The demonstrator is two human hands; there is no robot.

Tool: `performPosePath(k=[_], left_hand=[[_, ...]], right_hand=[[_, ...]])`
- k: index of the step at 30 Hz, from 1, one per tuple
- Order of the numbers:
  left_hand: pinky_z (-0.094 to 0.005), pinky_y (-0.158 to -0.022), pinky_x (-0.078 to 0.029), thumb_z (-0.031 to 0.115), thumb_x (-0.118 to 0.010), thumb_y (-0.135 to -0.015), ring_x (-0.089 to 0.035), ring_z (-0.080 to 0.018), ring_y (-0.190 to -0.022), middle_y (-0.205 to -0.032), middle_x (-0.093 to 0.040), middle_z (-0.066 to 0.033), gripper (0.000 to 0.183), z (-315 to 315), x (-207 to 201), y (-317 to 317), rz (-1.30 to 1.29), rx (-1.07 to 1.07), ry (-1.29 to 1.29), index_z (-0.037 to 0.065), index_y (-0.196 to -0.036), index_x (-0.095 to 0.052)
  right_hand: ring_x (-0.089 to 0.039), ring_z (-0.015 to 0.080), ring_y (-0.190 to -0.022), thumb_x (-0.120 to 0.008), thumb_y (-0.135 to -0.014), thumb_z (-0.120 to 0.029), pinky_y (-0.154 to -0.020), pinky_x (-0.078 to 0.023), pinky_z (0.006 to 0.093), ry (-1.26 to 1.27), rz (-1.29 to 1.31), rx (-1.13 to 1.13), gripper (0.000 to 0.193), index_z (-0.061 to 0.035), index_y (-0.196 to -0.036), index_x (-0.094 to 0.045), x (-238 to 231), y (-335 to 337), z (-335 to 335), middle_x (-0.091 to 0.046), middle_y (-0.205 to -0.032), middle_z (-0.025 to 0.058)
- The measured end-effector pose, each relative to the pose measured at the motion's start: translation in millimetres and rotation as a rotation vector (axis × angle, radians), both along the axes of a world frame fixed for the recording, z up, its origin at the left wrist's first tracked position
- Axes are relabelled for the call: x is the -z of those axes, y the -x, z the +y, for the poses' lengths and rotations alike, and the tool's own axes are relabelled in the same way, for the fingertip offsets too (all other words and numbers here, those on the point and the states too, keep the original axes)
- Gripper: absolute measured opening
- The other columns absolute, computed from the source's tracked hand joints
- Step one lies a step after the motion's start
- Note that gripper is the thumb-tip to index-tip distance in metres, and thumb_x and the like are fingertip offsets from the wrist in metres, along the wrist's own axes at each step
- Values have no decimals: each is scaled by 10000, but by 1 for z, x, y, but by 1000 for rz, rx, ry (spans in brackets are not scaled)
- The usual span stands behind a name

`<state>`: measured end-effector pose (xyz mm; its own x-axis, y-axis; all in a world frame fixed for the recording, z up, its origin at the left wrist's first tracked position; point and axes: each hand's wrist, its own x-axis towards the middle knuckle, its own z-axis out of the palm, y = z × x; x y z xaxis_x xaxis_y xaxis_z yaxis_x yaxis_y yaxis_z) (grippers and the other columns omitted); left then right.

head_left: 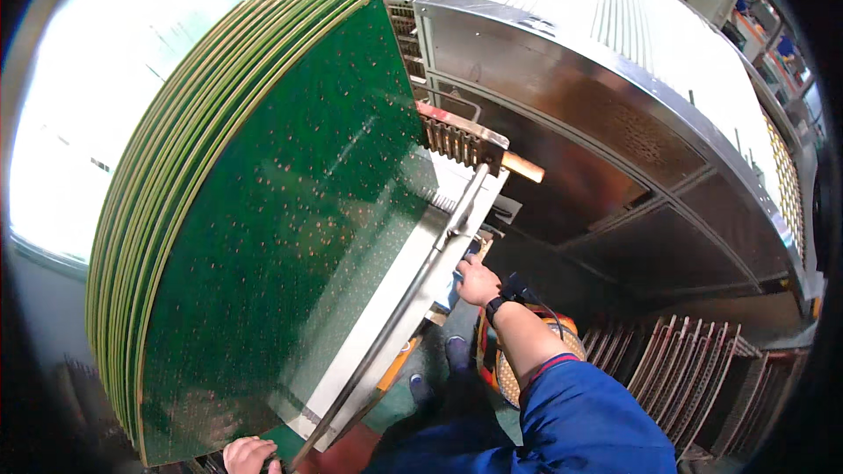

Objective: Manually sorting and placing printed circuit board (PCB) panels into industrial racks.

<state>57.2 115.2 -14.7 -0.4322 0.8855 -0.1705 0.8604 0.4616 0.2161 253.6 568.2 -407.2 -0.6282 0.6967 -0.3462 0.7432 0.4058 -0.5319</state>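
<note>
Person's got a loose royal-blue fabric sleeve (584, 412) ending in a red-striped dark cuff (555, 365), up-arm from the right hand (479, 283). Black wristwatch (494, 305) just behind that hand, dark shoes (457, 353) way below it.

Blown-out upper L, sheen on green board (281, 237), edges bent w/ dark rim.

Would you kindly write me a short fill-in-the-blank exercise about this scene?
1. The broad face of the front panel in the upright stack is mainly the colour ____.
2. The left hand appears at the ____ edge of the picture.
3. A dark watch is worn on the same arm as the ____ hand.
4. The sleeve above that watch is mainly the colour ____.

Missing words: green; bottom; right; blue.
</note>
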Motion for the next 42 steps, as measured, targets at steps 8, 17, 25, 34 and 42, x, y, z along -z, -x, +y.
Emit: performPosePath(k=[8,17,25,34,42], left_hand=[[-483,-1023,-450,155,-638,-888,-640,-361,-1161,-1150,-722,-135,244,20,5,7,28,26,66,54,-1091,-730],[-485,-1021,-455,174,-613,-914,-642,-359,-1159,-1153,-722,-137,242,1,3,7,12,30,-16,56,-1091,-728],[-459,-892,-475,228,-755,-731,-668,-312,-1005,-1011,-721,-49,291,-35,30,20,62,75,-262,120,-1000,-729],[-483,-881,-489,198,-793,-676,-668,-342,-965,-999,-713,-85,344,-25,33,17,18,-65,-343,115,-1002,-718],[-511,-903,-496,265,-680,-961,-641,-404,-1053,-1165,-683,-164,336,53,2,-18,-278,-387,-125,87,-1245,-669]], right_hand=[[-714,403,-1021,-631,-887,-291,-845,-592,495,153,248,55,349,-81,-1148,-729,75,19,56,-725,-1113,231],[-634,382,-1193,-628,-864,-237,-1009,-530,474,-15,-44,43,299,-93,-1116,-701,-26,-79,59,-637,-1311,186],[-652,345,-1227,-684,-866,-366,-1037,-512,472,254,-470,-129,493,-168,-1318,-685,-33,-203,-59,-695,-1315,153],[-667,374,-1149,-680,-945,-367,-1005,-529,438,30,-42,-136,434,-27,-1214,-687,-193,-168,43,-707,-1215,207],[-652,366,-1148,-666,-934,-120,-1019,-510,452,-942,444,168,302,-25,-1221,-665,-429,-123,239,-689,-1205,197]])
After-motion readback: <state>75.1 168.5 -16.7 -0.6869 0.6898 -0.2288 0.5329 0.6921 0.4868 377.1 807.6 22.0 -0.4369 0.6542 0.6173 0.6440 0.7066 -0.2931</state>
